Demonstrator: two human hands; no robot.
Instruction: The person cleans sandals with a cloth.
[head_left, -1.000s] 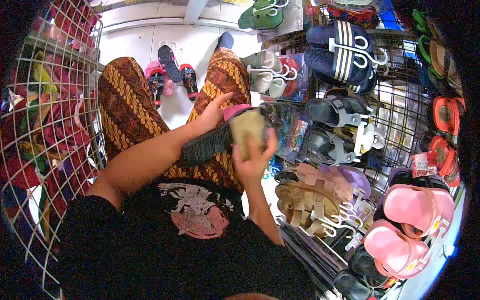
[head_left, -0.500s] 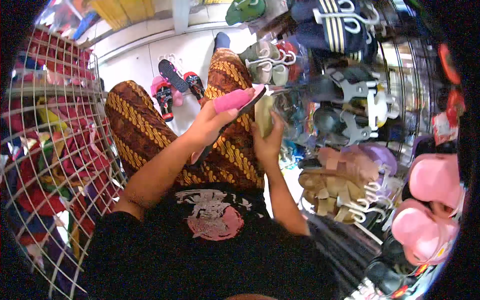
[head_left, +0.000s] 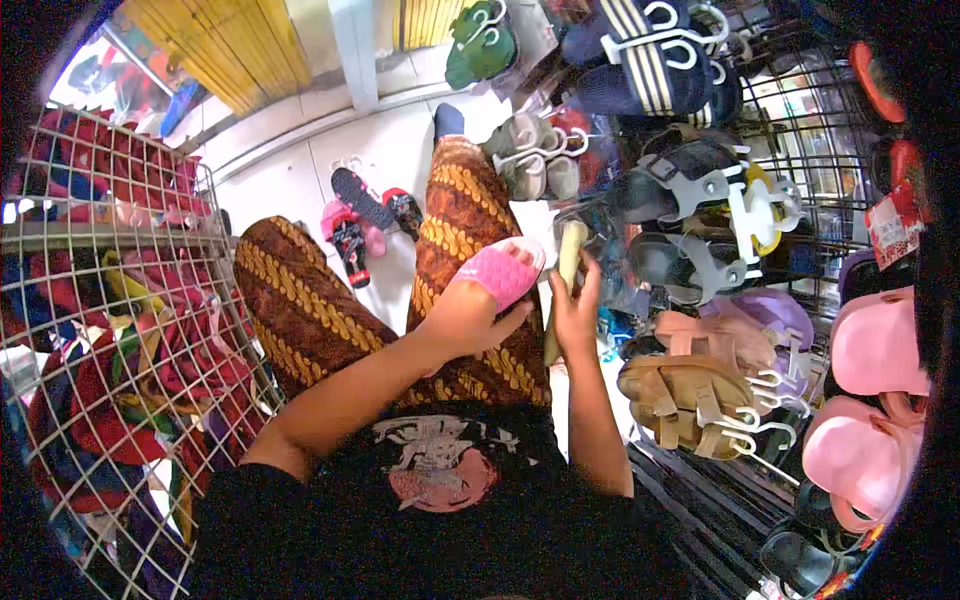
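My left hand (head_left: pixel 465 318) is pushed into a pink slide sandal (head_left: pixel 500 275). Its fingertips show beyond the strap at the open toe, and its thumb sticks out to the side. Close by on the right, my right hand (head_left: pixel 575 310) grips a long pale-yellow object (head_left: pixel 571 255), seen nearly edge-on, whose kind I cannot make out. The two hands are apart, above my right thigh in brown patterned trousers (head_left: pixel 462 210).
Several children's sandals (head_left: pixel 362 200) lie on the white tiled floor (head_left: pixel 280 180). On the right, sandals on white hangers (head_left: pixel 690 400) and pink clogs (head_left: pixel 860 455) crowd a wire rack (head_left: pixel 810 140). A wire-mesh bin (head_left: pixel 130 350) of colourful goods stands left.
My left hand has turned the pink sandal so its strap top faces up, and moved it right and lower. The yellow object has swung more edge-on in my right hand. The camera view shifted.
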